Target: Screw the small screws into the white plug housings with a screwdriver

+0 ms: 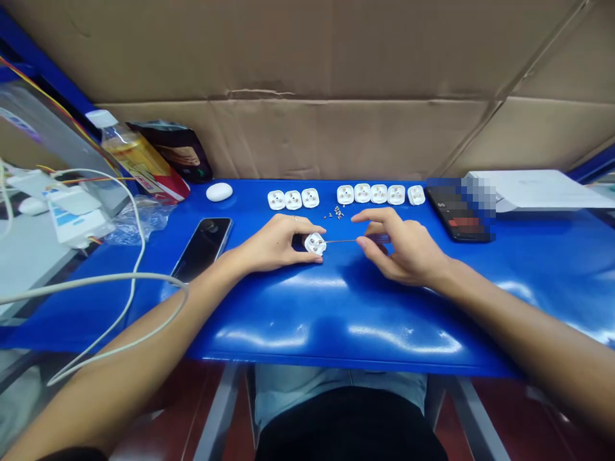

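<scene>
the left hand's grip (pixel 281 243) is closed on a small white housing (pixel 316 244), thumb on the near side and fingers on the far side, so the open face with its round metal parts shows upward. the right hand's grip (pixel 406 250) is closed around a thin tool (pixel 342 241), the index finger lifted clear of it; the slim shaft runs leftward to the right edge of the housing, though whether its tip touches cannot be told. both hands are over the middle of the blue surface (pixel 331 314).

just beyond them lies a scatter of tiny metal bits (pixel 338 212), too small to make out well. behind, three white units (pixel 293 200) sit side by side on the left, and five more white units (pixel 379 194) stand to the right, the last set slightly apart.

farther left are a dark phone (pixel 204 246), a white oval case (pixel 220 192), a tilted bottle (pixel 139 157) and a dark pouch (pixel 185 150). a pale cable (pixel 139 224) loops across the left forearm. on the right, a dark device (pixel 456 218) lies beside a white box (pixel 538 186), before a cardboard wall (pixel 336 57).
</scene>
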The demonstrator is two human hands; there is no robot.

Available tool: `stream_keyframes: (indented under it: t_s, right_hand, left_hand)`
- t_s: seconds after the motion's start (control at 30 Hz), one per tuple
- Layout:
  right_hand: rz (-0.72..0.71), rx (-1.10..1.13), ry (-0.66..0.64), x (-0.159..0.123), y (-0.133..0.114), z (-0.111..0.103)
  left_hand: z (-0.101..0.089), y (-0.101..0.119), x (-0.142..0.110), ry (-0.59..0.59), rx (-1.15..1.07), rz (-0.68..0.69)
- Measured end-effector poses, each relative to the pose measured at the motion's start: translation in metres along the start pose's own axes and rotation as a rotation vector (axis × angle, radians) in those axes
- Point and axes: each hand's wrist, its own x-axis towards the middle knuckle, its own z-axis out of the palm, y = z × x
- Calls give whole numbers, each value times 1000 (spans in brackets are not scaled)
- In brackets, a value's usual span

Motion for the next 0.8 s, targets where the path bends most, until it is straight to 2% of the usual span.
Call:
stream_keyframes:
  t_s: [0.1, 0.23, 0.37, 0.53, 0.67, 0.8]
  right_hand:
    - [24, -33, -12, 1, -1, -1]
    - [-40, 20, 4, 1, 0, -1]
    - [-14, -81, 1, 0, -2, -1]
    - [-26, -32, -12, 0, -4, -2]
    - [21, -95, 4, 0, -3, 0]
    - [-1, 3, -7, 0, -2, -1]
  left_hand:
    - [0, 0, 0, -7, -5, -2]
    - [0, 0, 1, -13, -10, -5]
    - [0, 0, 0, -2, -6, -4]
    - [0, 2, 0, -9, -19, -11]
    - [1, 3, 0, -7, -29, -23]
    - [1, 3, 0, -10, -26, -24]
